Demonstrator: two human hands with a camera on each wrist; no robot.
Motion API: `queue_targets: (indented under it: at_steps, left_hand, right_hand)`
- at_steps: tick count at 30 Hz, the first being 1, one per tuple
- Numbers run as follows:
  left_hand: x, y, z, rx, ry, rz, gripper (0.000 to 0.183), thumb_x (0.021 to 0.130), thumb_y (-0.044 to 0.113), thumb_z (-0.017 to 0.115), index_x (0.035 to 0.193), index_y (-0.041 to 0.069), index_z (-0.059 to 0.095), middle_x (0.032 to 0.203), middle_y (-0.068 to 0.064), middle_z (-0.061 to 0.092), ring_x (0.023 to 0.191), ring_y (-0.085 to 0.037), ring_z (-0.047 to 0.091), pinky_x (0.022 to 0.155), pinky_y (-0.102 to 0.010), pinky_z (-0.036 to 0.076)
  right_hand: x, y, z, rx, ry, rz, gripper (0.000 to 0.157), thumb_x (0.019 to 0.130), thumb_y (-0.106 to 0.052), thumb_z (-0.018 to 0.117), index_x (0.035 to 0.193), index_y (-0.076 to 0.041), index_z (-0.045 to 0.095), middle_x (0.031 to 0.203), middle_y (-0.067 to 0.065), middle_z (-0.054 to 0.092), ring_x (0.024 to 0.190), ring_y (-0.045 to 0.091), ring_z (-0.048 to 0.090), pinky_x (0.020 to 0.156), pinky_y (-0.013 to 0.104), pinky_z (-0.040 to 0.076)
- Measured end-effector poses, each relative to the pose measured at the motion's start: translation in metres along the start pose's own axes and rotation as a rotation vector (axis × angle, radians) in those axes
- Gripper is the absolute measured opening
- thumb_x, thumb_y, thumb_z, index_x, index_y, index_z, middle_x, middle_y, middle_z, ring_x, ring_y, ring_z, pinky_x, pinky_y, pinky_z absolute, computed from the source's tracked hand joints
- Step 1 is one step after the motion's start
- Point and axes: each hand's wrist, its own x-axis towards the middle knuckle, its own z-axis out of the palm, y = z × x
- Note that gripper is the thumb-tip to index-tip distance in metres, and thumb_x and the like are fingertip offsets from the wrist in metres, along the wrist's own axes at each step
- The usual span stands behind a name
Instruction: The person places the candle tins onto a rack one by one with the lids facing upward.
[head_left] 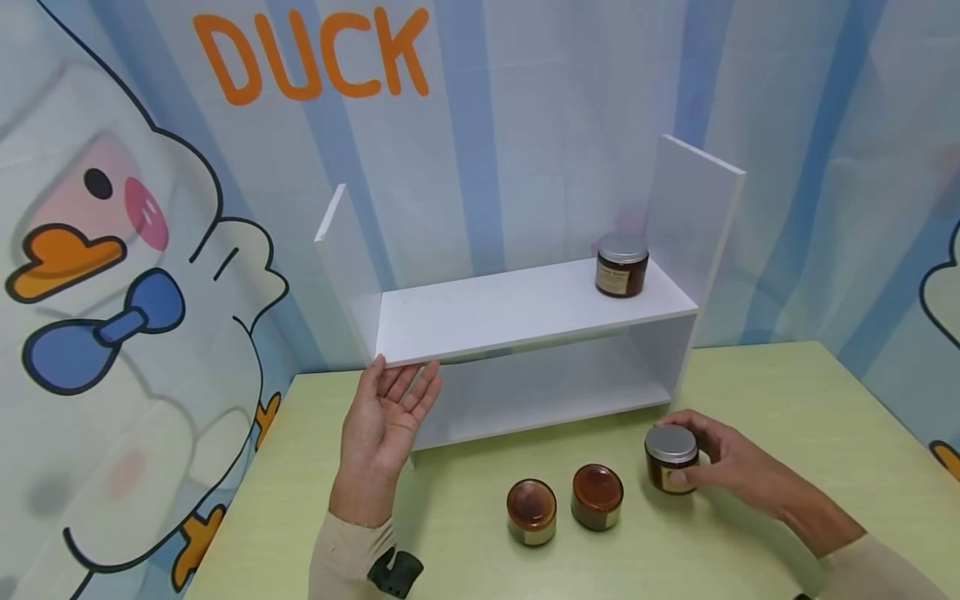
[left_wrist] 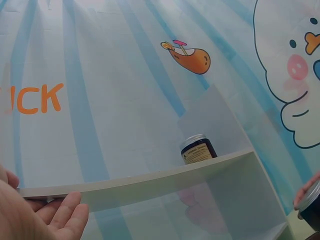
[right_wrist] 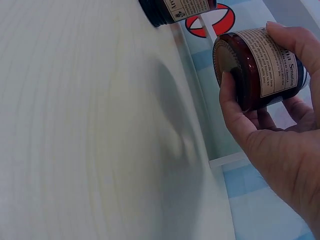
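Observation:
My right hand [head_left: 731, 458] grips an amber scented candle jar [head_left: 670, 446] with a silver lid, just in front of the shelf's right end. Its printed label and ridged glass base show in the right wrist view, raised off the table. My left hand [head_left: 390, 429] is palm up at the white shelf unit [head_left: 517, 315]. Its loosely extended fingers lie under the upper board's front left edge, the thumb by the corner. A second lidded candle jar [head_left: 622, 271] stands upright on that board, at the right. Two more jars [head_left: 532, 510], [head_left: 597, 496] stand base up on the table.
The shelf unit has a tall right side panel [head_left: 693, 217], a left panel [head_left: 348, 267] and a lower board [head_left: 540, 392]. It stands on a pale green table [head_left: 465, 558]. Behind hangs a striped curtain [head_left: 517, 125] with duck drawings.

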Motion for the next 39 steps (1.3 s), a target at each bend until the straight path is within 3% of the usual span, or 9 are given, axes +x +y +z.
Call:
queue_targets:
  at_steps: [12,23,39]
  left_hand:
    - [0.001,-0.002,-0.001,0.005,0.000,0.005,0.044,0.110,0.034,0.046,0.144,0.007,0.041,0.126,-0.010,0.061,0.117,-0.028,0.067,0.109,-0.041,0.051]
    - [0.000,0.000,-0.001,-0.006,-0.009,-0.002,0.044,0.110,0.033,0.046,0.144,0.006,0.041,0.123,-0.010,0.063,0.115,-0.028,0.068,0.107,-0.041,0.052]
    - [0.000,0.000,0.000,-0.018,0.001,-0.004,0.045,0.110,0.033,0.048,0.145,0.007,0.040,0.124,-0.010,0.062,0.118,-0.029,0.067,0.109,-0.041,0.050]
  right_hand:
    - [0.000,-0.007,0.001,0.013,-0.008,-0.057,0.059,0.092,0.001,0.072,0.144,-0.005,0.045,0.132,0.012,0.056,0.118,0.014,0.056,0.091,0.027,0.051]
    - [0.001,-0.025,0.007,-0.048,0.059,-0.028,0.062,0.091,-0.006,0.076,0.145,-0.005,0.046,0.135,0.008,0.055,0.121,0.008,0.052,0.090,0.029,0.052]
    - [0.007,-0.044,0.012,-0.024,0.114,-0.066,0.065,0.086,-0.004,0.081,0.143,-0.008,0.048,0.137,0.008,0.049,0.116,0.010,0.053,0.085,0.033,0.059]
